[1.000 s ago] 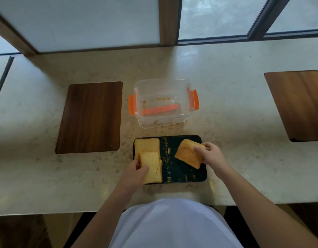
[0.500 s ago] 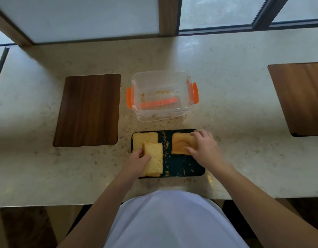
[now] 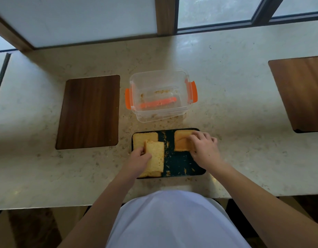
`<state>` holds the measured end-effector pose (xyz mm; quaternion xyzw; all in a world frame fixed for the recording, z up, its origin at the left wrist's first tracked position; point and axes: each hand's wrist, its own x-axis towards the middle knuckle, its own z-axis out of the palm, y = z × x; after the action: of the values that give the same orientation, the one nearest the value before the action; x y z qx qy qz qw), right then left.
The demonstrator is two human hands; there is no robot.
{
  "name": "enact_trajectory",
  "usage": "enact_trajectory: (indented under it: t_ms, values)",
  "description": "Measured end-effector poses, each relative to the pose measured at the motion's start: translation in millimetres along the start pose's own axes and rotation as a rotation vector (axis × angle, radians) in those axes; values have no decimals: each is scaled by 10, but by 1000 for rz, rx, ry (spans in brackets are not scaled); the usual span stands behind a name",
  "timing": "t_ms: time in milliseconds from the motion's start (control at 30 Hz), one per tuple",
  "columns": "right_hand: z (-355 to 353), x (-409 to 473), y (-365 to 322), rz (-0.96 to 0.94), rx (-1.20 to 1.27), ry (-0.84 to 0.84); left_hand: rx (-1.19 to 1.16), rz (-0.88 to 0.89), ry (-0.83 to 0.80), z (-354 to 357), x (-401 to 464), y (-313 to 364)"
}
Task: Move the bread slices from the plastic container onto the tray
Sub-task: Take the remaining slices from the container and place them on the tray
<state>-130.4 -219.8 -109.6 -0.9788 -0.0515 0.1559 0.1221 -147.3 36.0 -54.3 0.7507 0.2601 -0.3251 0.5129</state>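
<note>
A dark tray (image 3: 179,163) lies at the counter's near edge, strewn with crumbs. One bread slice (image 3: 143,137) lies flat in its far left corner. My left hand (image 3: 138,161) grips a second slice (image 3: 155,157) that leans on the first, over the tray's left side. A third slice (image 3: 181,141) lies in the far right corner with my right hand (image 3: 203,148) pressed on its right part, fingers curled over it. Behind the tray stands the clear plastic container (image 3: 160,76) with orange clips, holding only crumbs.
A dark wooden board (image 3: 90,111) lies left of the container, and another board (image 3: 301,92) lies at the far right. The pale stone counter (image 3: 235,104) runs under a window. My white shirt fills the bottom of the view.
My right hand has lowered its slice from a tilted hold down flat into the tray's far right corner. My left hand has kept its grip on the leaning slice.
</note>
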Motion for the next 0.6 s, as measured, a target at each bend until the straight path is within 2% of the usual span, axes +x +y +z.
enact_trajectory:
  t_ms: [433,533,600]
  values:
    - [-108,110,8,-8,24,-31,-40,-8,7,16,-68,-46]
    - [-144,19,-90,46,213,42,-32,-7,-3,36,-76,-29]
    - [-162,-76,-170,72,420,25,-12,8,-10,74,-78,-22]
